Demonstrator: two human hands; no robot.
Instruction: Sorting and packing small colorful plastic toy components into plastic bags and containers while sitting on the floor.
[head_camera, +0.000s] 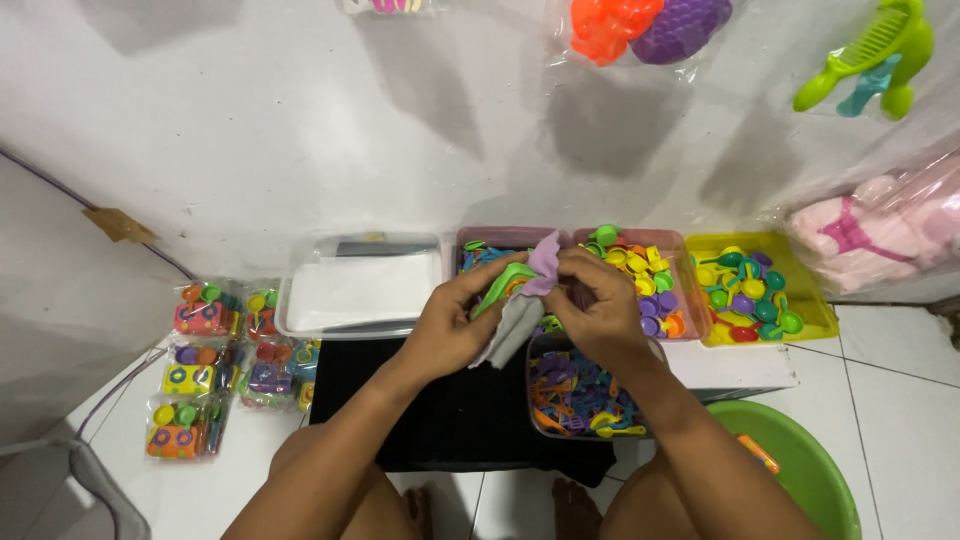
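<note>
Left hand: the left hand (450, 325) has its grip closed on a small clear plastic bag (515, 318) holding green and purple plastic toy pieces, thumb on top.
Right hand: the right hand (600, 305) pinches the same bag at its far end, fingers curled over a purple piece.
Bag: held in the air between both hands, above the black cloth mat (450, 410) and just left of the near clear tub of small mixed-colour plastic pieces (580, 395).
Far row: a clear lidded box with white sheets (360, 285) on the left, then a pink tray of toy pieces (655, 285) and a yellow tray of toy spoons and cups (760, 290) to the right.
Left floor: packed toy sets in clear bags (215, 365) lie on the white tiles.
Near right: a green plastic basin (810, 465).
</note>
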